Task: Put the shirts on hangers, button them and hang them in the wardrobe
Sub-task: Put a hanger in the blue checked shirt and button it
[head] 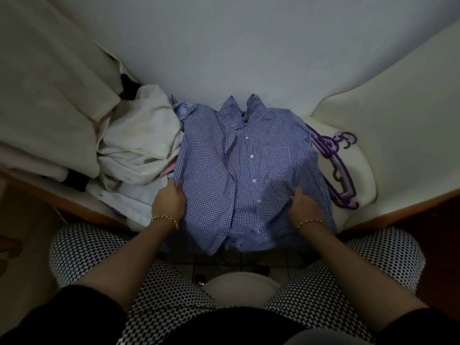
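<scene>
A blue-and-white checked shirt (249, 170) lies front up on the bed, collar pointing away from me, its white buttons running down the middle. My left hand (169, 199) grips the shirt's left edge, fingers curled into the cloth. My right hand (305, 204) pinches the fabric to the right of the button line. Purple plastic hangers (339, 170) lie on the bed just right of the shirt, partly under it. A heap of white shirts (139, 155) sits to the left, with a light blue garment (180, 109) peeking out behind it.
The white mattress (249, 58) stretches away ahead. Cream pillows (49, 108) are piled at the left and a cream cushion (398, 125) rises at the right. The wooden bed frame (410, 207) runs along the near edge. My knees in patterned trousers (99, 257) press against it.
</scene>
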